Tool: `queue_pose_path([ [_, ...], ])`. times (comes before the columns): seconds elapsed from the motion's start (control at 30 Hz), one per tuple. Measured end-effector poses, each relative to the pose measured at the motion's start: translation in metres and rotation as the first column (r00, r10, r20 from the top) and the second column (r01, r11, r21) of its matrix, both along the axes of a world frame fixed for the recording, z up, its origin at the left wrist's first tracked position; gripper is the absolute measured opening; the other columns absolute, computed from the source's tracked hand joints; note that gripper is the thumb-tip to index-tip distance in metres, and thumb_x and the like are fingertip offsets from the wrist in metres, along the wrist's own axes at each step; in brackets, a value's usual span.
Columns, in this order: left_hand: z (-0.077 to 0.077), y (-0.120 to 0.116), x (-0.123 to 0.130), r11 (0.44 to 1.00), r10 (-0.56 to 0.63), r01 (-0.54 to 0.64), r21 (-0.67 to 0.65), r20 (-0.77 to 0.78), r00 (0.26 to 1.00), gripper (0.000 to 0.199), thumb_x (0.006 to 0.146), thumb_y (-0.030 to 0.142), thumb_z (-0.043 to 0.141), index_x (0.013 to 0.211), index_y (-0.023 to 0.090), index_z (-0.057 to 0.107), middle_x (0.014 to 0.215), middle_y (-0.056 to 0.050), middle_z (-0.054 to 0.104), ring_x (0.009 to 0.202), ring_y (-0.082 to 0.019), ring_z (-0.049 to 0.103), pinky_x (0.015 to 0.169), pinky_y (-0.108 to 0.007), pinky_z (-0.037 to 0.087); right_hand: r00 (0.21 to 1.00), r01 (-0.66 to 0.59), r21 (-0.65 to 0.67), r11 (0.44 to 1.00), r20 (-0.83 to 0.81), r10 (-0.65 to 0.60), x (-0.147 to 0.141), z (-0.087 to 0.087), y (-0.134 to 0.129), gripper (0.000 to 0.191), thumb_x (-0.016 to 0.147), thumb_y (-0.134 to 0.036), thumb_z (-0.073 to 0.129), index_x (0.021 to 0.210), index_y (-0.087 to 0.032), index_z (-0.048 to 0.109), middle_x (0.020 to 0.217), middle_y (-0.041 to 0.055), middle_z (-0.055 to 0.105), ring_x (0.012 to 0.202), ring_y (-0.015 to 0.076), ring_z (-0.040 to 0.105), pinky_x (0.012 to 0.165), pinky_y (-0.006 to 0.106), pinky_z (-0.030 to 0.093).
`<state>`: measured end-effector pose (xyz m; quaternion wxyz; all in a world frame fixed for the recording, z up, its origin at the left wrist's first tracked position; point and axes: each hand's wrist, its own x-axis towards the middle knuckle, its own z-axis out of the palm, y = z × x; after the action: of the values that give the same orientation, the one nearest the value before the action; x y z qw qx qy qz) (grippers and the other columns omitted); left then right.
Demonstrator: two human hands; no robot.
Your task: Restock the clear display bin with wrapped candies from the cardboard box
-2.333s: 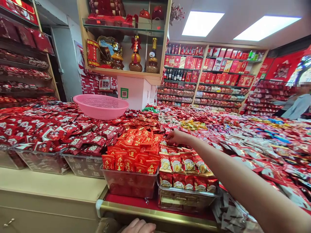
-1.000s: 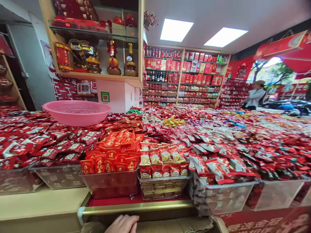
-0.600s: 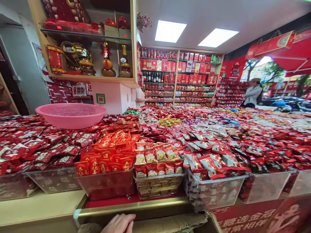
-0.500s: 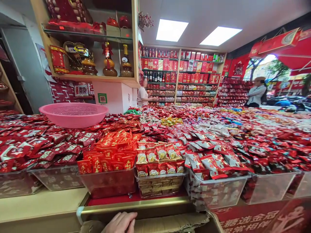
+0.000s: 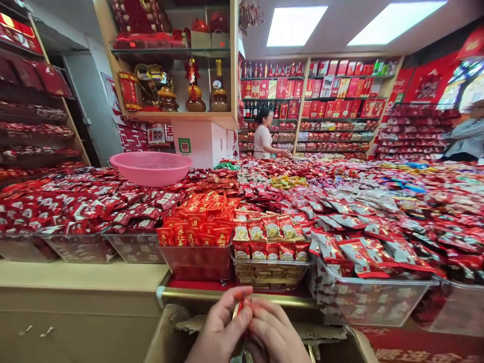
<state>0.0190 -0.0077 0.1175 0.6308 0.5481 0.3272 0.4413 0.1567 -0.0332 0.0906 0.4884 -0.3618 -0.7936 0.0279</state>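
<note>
At the bottom centre my left hand [image 5: 223, 325] and my right hand [image 5: 273, 327] meet, their fingertips pinched together on a small red and gold packet [image 5: 237, 308], mostly covered by the fingers. Both hands are above an opened cardboard box [image 5: 166, 335]. Just beyond them stands a clear bin of durian packets [image 5: 270, 252], in upright rows. Left of it, another clear bin holds bright red packets with gold writing [image 5: 196, 232]. To the right, red and white packets [image 5: 363, 252] fill a larger clear bin.
A pink plastic basket [image 5: 151, 169] rests on the packets at the left back. The counter has a gold edge [image 5: 242, 298]. A person [image 5: 263, 136] stands behind the display, and another person [image 5: 469, 133] is at the far right. A display cabinet [image 5: 170, 119] hangs above.
The view has turned left. One hand showed low in the frame before; now both are up together at a small packet. The person behind the display now shows more fully.
</note>
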Motion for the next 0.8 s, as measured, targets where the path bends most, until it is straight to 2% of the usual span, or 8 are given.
queue_pose_path([
  [0.13,0.023,0.002,0.007,0.998,0.060,-0.061,0.003,0.057,0.997,0.028,0.073,0.027,0.055,0.099,0.018,0.048,0.096,-0.007,0.062,0.081,-0.015,0.058,0.074,-0.027,0.044,0.928,0.011,-0.161,0.987,-0.366,-0.069,-0.002,0.002,-0.005,0.040,0.073,-0.031,0.050,0.111,-0.021,0.043,0.121,0.0126,0.042,0.111,0.0254,0.039,0.087,0.041,0.038],
  [0.23,0.021,0.003,0.012,0.996,0.093,-0.093,-0.005,0.088,0.992,0.032,0.072,0.023,0.056,0.102,0.017,0.045,0.095,-0.008,0.064,0.080,-0.015,0.060,0.077,-0.028,0.043,0.798,-0.119,-0.453,0.883,-0.573,-0.187,0.005,0.005,-0.005,0.034,0.075,-0.028,0.049,0.108,-0.019,0.043,0.094,0.0097,0.056,0.082,0.0175,0.055,0.068,0.029,0.048],
  [0.33,0.013,0.003,0.018,0.995,0.092,-0.086,-0.051,0.130,0.987,0.034,0.073,0.023,0.055,0.104,0.017,0.042,0.093,-0.009,0.064,0.080,-0.016,0.060,0.076,-0.030,0.043,0.717,-0.270,-0.563,0.781,-0.659,-0.227,0.011,0.008,-0.001,0.015,0.073,-0.031,0.051,0.079,-0.017,0.052,0.065,0.0009,0.054,0.056,0.0109,0.050,0.051,0.022,0.045],
  [0.4,0.009,0.003,0.021,0.991,0.098,-0.082,-0.101,0.163,0.982,0.034,0.075,0.024,0.054,0.105,0.018,0.040,0.093,-0.009,0.064,0.077,-0.017,0.061,0.073,-0.031,0.044,0.701,-0.266,-0.553,0.790,-0.673,-0.236,0.013,0.008,0.001,0.014,0.073,-0.030,0.051,0.067,-0.017,0.051,0.061,-0.0008,0.051,0.053,0.0094,0.046,0.050,0.022,0.043],
  [0.47,0.008,0.002,0.023,0.984,0.118,-0.088,-0.158,0.194,0.974,0.035,0.075,0.026,0.053,0.107,0.019,0.039,0.097,-0.009,0.063,0.077,-0.016,0.060,0.070,-0.030,0.045,0.727,-0.160,-0.483,0.861,-0.648,-0.228,0.015,0.005,0.001,0.010,0.074,-0.024,0.051,0.067,-0.018,0.051,0.065,0.0001,0.052,0.057,0.0104,0.048,0.053,0.023,0.044],
  [0.57,0.011,-0.002,0.022,0.970,0.119,-0.056,-0.238,0.261,0.958,0.031,0.079,0.030,0.047,0.107,0.021,0.039,0.104,-0.008,0.058,0.083,-0.015,0.058,0.073,-0.030,0.044,0.869,0.095,-0.183,0.979,-0.464,-0.171,0.018,-0.002,-0.003,0.016,0.071,-0.010,0.051,0.082,-0.021,0.056,0.082,0.0038,0.054,0.076,0.0149,0.052,0.064,0.028,0.045],
  [0.67,0.014,-0.005,0.018,0.967,0.035,0.046,-0.249,0.311,0.950,0.029,0.080,0.027,0.046,0.107,0.021,0.039,0.107,-0.008,0.056,0.091,-0.016,0.055,0.079,-0.031,0.042,0.972,0.146,0.065,0.987,-0.194,-0.131,0.019,-0.007,-0.008,0.041,0.067,-0.001,0.051,0.100,-0.026,0.053,0.094,0.0059,0.052,0.088,0.0182,0.049,0.072,0.034,0.044],
  [0.8,0.007,-0.003,0.015,0.990,0.032,0.003,-0.143,0.246,0.969,0.039,0.071,0.012,0.056,0.106,0.018,0.040,0.101,-0.007,0.058,0.095,-0.016,0.053,0.085,-0.030,0.037,0.997,0.002,-0.074,0.997,-0.073,-0.007,0.014,-0.004,-0.011,0.033,0.069,-0.006,0.049,0.096,-0.024,0.054,0.101,0.0072,0.051,0.095,0.0196,0.048,0.078,0.037,0.044],
])
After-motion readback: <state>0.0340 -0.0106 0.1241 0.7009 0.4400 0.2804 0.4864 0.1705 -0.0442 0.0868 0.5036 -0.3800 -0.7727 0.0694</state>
